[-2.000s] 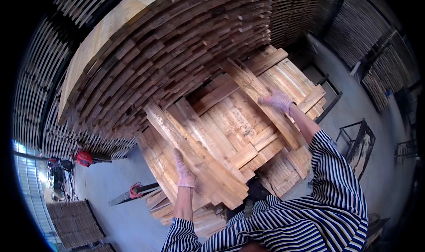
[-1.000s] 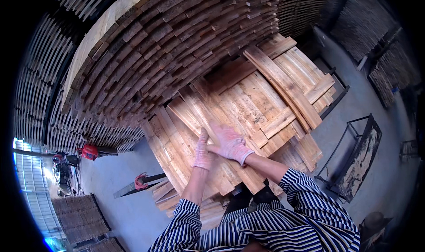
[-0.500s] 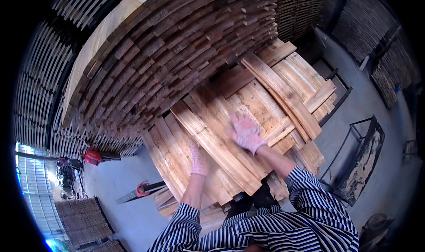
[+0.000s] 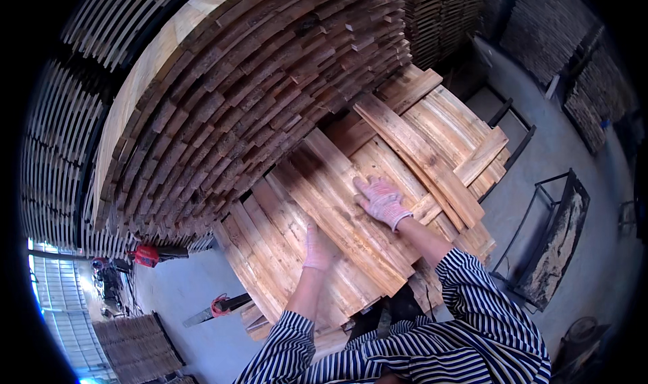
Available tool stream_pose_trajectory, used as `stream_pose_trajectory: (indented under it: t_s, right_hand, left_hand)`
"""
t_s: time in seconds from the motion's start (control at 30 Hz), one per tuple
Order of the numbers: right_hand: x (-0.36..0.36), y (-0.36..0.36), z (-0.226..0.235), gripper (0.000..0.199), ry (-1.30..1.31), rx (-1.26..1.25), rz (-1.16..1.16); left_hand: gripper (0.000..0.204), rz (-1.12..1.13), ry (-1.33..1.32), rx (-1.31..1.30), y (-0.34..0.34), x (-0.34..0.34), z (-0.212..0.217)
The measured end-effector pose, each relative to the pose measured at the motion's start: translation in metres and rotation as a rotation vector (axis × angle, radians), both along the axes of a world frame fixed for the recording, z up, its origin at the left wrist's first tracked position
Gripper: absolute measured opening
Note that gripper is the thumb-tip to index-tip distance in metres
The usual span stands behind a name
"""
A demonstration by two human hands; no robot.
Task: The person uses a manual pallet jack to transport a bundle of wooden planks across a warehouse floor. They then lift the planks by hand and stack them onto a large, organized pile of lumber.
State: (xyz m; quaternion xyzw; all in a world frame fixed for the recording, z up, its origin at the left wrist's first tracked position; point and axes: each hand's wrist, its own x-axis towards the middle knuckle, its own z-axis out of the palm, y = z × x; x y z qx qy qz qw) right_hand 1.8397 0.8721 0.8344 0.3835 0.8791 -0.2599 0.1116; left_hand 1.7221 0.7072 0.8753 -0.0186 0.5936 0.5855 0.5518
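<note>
Both my hands wear pale pinkish-white work gloves. My right hand (image 4: pixel 383 203) lies palm down with fingers spread on the flat wooden boards (image 4: pixel 398 158). Lower and to the left, my left hand (image 4: pixel 316 250) is edge-on, its fingers stretched out along the boards, with part of them hidden from view. Between the two hands runs a long raised board (image 4: pixel 347 230), lying slantwise on the layer. Right of my right hand, a pair of stacked boards (image 4: pixel 428 158) rests across the others, along with a shorter crosspiece (image 4: pixel 482 156).
A tall stack of rough-edged boards (image 4: pixel 270 80) rises just beyond the layer. A black metal frame with a dusty top (image 4: pixel 557 242) stands on the floor at right. At left are a handsaw with a red handle (image 4: pixel 219 306) and a red machine (image 4: pixel 146 254).
My right hand, blurred before, now rests sharp on the boards with fingers spread. My left hand stays beside the raised board. The whole view has shifted slightly.
</note>
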Motion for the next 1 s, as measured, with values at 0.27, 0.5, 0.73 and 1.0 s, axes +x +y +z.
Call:
stream_pose_trajectory:
  t_s: [0.27,0.5,0.73,1.0]
  right_hand:
    - [0.060,0.057,0.028,0.075,-0.058,0.504,-0.359]
    - [0.048,0.055,0.006,0.076,0.103,0.088,-0.330]
    - [0.054,0.066,0.011,0.071,0.237,0.026,-0.300]
    - [0.043,0.064,-0.028,0.058,0.276,0.181,-0.386]
  left_hand:
    - [0.085,0.128,-0.251,0.165,-0.018,-0.028,-0.054]
    - [0.086,0.102,-0.177,0.081,0.006,-0.010,-0.040]
    - [0.090,0.026,-0.135,0.141,-0.002,-0.020,-0.051]
    - [0.087,0.026,-0.213,0.184,-0.008,-0.025,-0.058]
